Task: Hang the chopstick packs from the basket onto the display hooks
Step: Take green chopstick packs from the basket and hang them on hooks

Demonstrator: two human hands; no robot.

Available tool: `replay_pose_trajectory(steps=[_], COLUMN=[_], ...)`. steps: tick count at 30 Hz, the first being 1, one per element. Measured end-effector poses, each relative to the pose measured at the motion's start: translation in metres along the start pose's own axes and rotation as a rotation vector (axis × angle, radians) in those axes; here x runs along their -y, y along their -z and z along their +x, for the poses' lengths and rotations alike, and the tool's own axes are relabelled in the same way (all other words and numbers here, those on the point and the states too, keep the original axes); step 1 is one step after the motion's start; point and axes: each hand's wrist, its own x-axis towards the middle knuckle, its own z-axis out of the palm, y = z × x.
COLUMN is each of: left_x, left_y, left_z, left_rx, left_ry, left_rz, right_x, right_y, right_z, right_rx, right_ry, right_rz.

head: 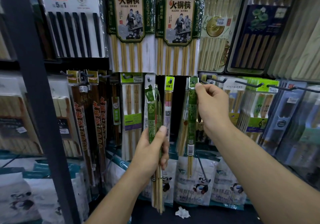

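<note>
Several packs (153,113) rise toward twelve o'clock from the gripping left hand (152,152). One pack (192,120) hangs toward six o'clock from the right hand (212,106), pinched at its top

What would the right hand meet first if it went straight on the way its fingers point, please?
Probably the hanging packs just behind the green pack that the right hand pinches at its top; depth is unclear.

You see green labels over pale bamboo on the bundle of packs (153,118) and the single pack (191,113) at one o'clock.
</note>
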Motion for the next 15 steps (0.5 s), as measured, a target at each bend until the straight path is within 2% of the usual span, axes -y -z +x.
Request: replay_pose_trajectory(steps=[4,10,13,15], left_x=[-0.001,-0.002,-0.003,-0.002], left_y=[0.001,-0.001,-0.003,-0.004], left_z=[-0.001,-0.002,-0.001,-0.002], left_rx=[-0.019,-0.014,0.000,0.014], left_ry=[0.037,0.000,-0.039,-0.054], left_rz=[-0.004,-0.026,-0.058,-0.073], right_x=[-0.005,-0.010,-0.009,-0.007], right_y=[0.000,0.005,0.003,-0.001], right_z=[-0.001,-0.013,-0.028,-0.037], right_rx=[-0.030,-0.059,0.072,0.195], right_ry=[0.008,0.041,0.093,0.062], right_rz=[-0.051,-0.096,-0.135,-0.159])
